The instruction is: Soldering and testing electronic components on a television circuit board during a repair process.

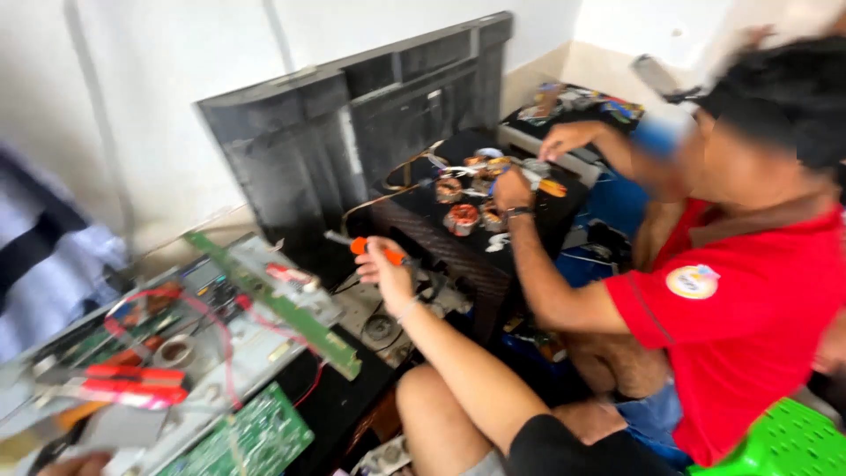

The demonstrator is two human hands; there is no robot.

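Observation:
My right hand [386,271] reaches forward over my bare knee [441,410] and is closed around an orange-handled screwdriver [366,248], whose metal shaft points left toward a dark flat-screen back panel [352,132]. A blurred skin-coloured sliver at the bottom left edge may be my left hand [66,464]; its grip does not show. Beside it lies a red-handled tool [123,385] on an opened chassis with green circuit boards [256,436].
A person in a red shirt [749,326] sits at the right, both hands on a dark box [476,247] carrying copper-wound coils [462,218]. A long green board strip [282,304] and red wires [216,326] lie on the chassis. A green plastic stool [793,441] is at bottom right.

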